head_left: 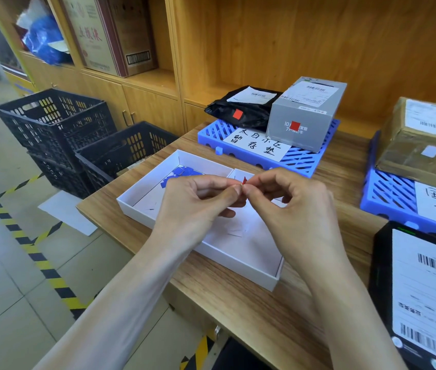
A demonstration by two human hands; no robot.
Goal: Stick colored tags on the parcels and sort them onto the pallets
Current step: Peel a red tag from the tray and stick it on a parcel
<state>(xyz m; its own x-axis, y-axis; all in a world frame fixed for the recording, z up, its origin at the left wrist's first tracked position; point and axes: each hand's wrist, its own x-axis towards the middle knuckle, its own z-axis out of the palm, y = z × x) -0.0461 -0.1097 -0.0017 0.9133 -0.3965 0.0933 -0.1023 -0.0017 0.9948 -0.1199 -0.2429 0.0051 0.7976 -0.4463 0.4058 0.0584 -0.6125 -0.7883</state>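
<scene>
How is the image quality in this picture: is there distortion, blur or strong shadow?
Head view: wide-angle bending curves the shelf edges and floor tape; light is soft and even, with no hard shadows; the red tag between left hand and right hand is slightly soft; corners smear.

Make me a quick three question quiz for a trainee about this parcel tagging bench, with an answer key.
1. True or false: the grey box on the far blue pallet already carries a red tag.
2. What colour is the tag pinched between the left hand and right hand?
3. Which parcel lies beside the grey box on that pallet? A) black bag B) white envelope C) wooden crate

Key
1. True
2. Red
3. A, the black bag
</scene>
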